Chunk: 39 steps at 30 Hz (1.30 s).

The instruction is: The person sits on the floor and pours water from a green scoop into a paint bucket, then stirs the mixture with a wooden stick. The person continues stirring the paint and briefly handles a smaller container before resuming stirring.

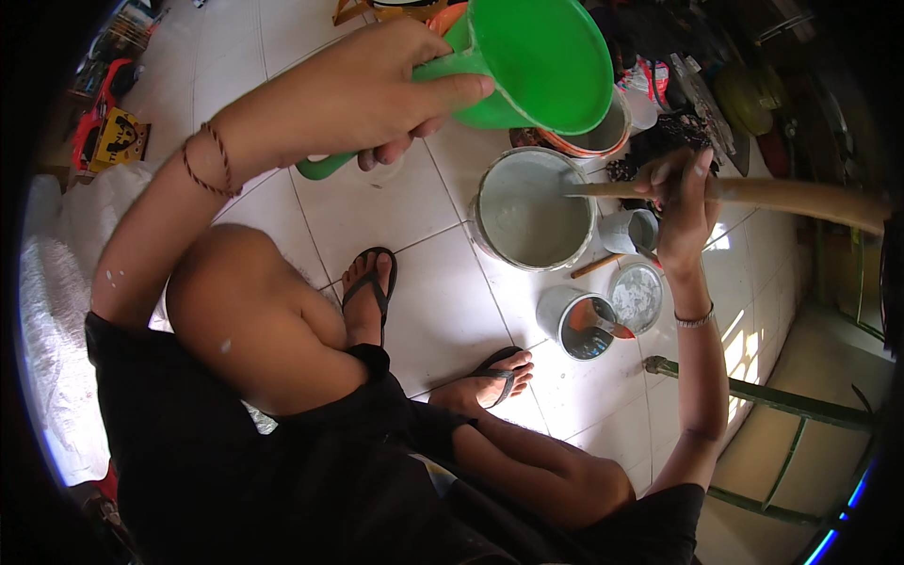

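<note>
My left hand (381, 85) is closed around the handle of a green plastic dipper (551, 61). The dipper is tilted so its round green inside shows, above an orange-rimmed bucket (623, 139). My right hand (686, 212) grips a long wooden stick (791, 200). One end of that stick dips into thick grey liquid (527, 215) inside a pale round bucket (478, 217) on the floor. Beside this bucket stands a small grey cup (617, 231). Closer to me is a can (556, 311) with a paintbrush (612, 327) lying across its mouth.
A smeared round lid (637, 297) lies by the can, near a thin brown stick (595, 266). A green metal frame (763, 391) stands at the right. White sheeting (61, 311) lies at the left. My sandaled feet (367, 282) rest on white tiles (377, 202).
</note>
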{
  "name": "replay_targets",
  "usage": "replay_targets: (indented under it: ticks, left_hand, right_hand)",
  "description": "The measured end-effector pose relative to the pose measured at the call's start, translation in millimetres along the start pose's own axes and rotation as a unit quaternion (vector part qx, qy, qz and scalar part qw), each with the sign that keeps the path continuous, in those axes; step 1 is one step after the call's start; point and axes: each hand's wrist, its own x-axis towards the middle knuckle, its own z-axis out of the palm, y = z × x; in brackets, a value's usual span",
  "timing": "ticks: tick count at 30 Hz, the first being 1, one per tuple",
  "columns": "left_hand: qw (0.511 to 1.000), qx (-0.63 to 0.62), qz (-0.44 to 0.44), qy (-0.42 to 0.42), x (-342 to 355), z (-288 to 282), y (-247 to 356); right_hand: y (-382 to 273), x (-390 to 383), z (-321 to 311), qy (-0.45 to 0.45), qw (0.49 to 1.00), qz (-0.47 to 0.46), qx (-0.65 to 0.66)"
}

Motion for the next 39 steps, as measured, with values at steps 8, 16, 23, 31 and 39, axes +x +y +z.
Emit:
replay_targets:
  ticks: [8,16,23,31,39]
  left_hand:
    - [0.998,-0.046,-0.026,0.017,-14.1,0.9,-20.5]
    - [0.982,-0.112,-0.038,0.146,-27.9,23.8,-87.5]
    - [0.972,-0.159,-0.054,0.166,-21.2,37.9,-121.3]
    - [0.974,-0.189,-0.039,0.121,-20.9,51.9,-148.1]
    - [0.954,-0.269,-0.05,0.119,-22.9,70.7,-172.4]
  right_hand:
    - [-7.1,-47.3,-15.0,-0.055,0.979,0.077,-0.179]
    - [-12.0,-61.8,29.7,-0.017,0.989,0.118,-0.087]
    - [5.9,-52.6,12.4,-0.025,0.972,0.019,-0.232]
    - [-28.1,-73.7,19.6,0.017,0.976,0.168,-0.137]
    - [-7.7,-63.0,18.5,0.045,0.974,0.06,-0.216]
